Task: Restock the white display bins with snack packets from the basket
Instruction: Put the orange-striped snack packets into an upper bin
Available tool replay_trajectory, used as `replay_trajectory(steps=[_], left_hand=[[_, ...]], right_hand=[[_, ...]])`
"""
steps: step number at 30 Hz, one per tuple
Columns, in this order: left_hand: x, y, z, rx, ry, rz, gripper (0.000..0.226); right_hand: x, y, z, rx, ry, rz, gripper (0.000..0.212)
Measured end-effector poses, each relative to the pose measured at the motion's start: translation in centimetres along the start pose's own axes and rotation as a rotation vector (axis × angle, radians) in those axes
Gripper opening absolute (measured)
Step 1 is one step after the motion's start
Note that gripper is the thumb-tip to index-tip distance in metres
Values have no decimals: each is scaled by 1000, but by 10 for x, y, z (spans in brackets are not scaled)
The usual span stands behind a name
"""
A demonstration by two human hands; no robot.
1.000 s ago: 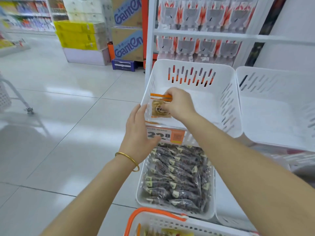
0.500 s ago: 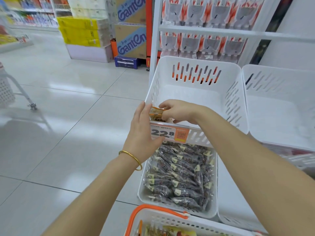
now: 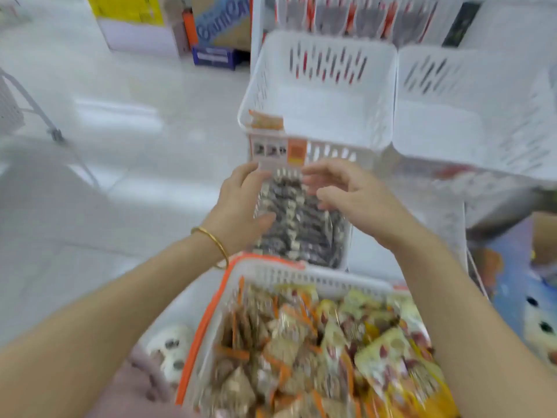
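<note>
White bin (image 3: 331,116): orange packet (image 3: 266,121) at 8 o'clock inside.
Left hand (image 3: 238,203): fingers loose, holding nothing.
Right hand (image 3: 355,197): fingers spread, holding nothing.

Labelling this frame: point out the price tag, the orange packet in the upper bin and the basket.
price tag (image 3: 269,152), head view, left part.
orange packet (image 3: 266,121), head view, its middle.
basket (image 3: 316,277), head view, far rim.

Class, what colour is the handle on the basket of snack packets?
Orange handle on a white basket; the head view shows it.
</note>
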State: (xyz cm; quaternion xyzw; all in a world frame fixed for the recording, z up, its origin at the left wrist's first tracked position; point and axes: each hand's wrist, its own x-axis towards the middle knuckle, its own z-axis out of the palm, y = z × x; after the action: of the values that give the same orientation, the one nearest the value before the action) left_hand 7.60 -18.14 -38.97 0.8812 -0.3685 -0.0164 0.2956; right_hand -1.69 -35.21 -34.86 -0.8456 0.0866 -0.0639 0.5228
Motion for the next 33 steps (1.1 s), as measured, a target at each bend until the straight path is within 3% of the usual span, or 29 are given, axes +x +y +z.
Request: replay_trajectory(steps=[4, 7, 12, 16, 20, 25, 29, 33], left_hand=[[-58, 24, 21, 111, -347, -16, 57], [-88, 33, 40, 244, -471, -1, 56], [-106, 29, 62, 349, -540, -66, 53], [-105, 20, 64, 377, -558, -98, 55], [-98, 19, 62, 348, -543, -79, 53], [-91, 20, 62, 339, -559, -63, 52], [-87, 23, 67, 299, -599, -99, 55], [-83, 29, 66, 88, -645, -197, 64]], right_hand=[[-80, 87, 31, -194, -168, 295, 27], [-110, 143, 58, -324, -183, 428, 26], [-108, 184, 113, -422, -133, 439, 36], [-94, 204, 149, -531, -4, 534, 59], [-89, 208, 163, -662, 75, 608, 53], [-98, 202, 146, -234, 184, 509, 26], [-112, 168, 99, 154, 157, 414, 9], [-117, 125, 54, 377, 71, 306, 17]])
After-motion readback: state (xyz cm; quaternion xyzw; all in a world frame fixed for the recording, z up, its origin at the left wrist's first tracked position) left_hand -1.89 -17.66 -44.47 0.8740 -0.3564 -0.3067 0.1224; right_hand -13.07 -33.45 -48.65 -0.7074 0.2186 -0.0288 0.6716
